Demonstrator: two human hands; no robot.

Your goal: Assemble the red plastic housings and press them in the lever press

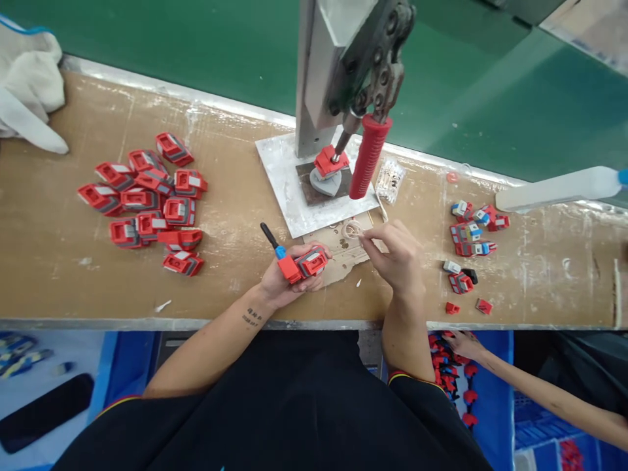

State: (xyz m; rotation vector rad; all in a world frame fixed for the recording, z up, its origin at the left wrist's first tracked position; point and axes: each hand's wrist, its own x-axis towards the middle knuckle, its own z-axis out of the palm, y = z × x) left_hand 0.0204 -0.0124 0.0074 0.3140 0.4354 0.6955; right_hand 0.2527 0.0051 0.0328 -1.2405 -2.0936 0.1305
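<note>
My left hand [279, 282] grips a red and grey plastic part [305, 263] together with a small tool that has a black tip and a blue collar [273, 241]. My right hand [397, 255] pinches a small pale ring [353, 229] over a worn cardboard pad [338, 256] near the table's front edge. Just beyond stands a hand press [343, 72] with a red handle [369, 157]. Another red part [330, 161] sits under its ram on a white base plate [284, 190].
A pile of several red and grey parts [147, 199] lies at the left. Smaller red, blue and white pieces [471, 239] lie at the right. A white glove [27, 85] rests far left. Another person's arm [520, 379] reaches into a blue bin [493, 386] of red parts. A green conveyor belt [490, 85] runs behind.
</note>
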